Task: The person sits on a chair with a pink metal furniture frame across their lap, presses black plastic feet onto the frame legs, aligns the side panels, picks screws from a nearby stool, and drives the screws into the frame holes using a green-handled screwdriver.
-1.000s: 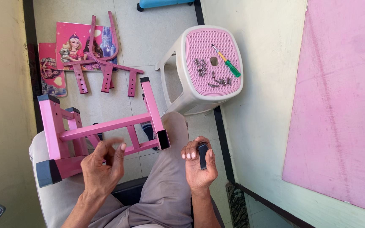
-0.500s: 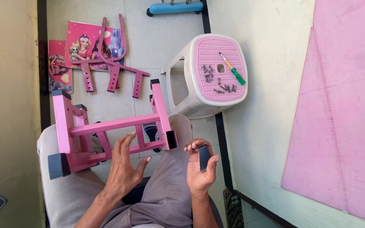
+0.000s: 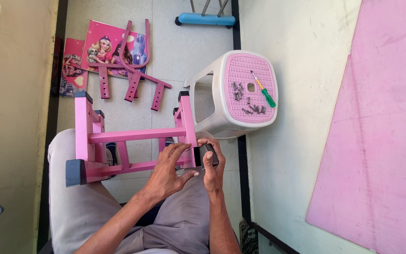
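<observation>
- Head view: the pink frame (image 3: 132,136) lies across the lap, legs pointing away.
- Left hand (image 3: 167,171) rests on the near leg, fingers spread apart, steadying it.
- Right hand (image 3: 212,164) has fingers clamped on a dark cap (image 3: 207,154), touching the leg's end.
- To do this well, I'd say: keep the cap square to the tube, brace the leg, push straight.
- Stool (image 3: 231,117) just beyond carries screws (image 3: 247,101) and a screwdriver (image 3: 264,89); spare pink parts (image 3: 132,82) lie on the floor.

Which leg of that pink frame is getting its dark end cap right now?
The near-right leg, where the right hand presses a dark cap. The near-left leg already wears its cap.
</observation>
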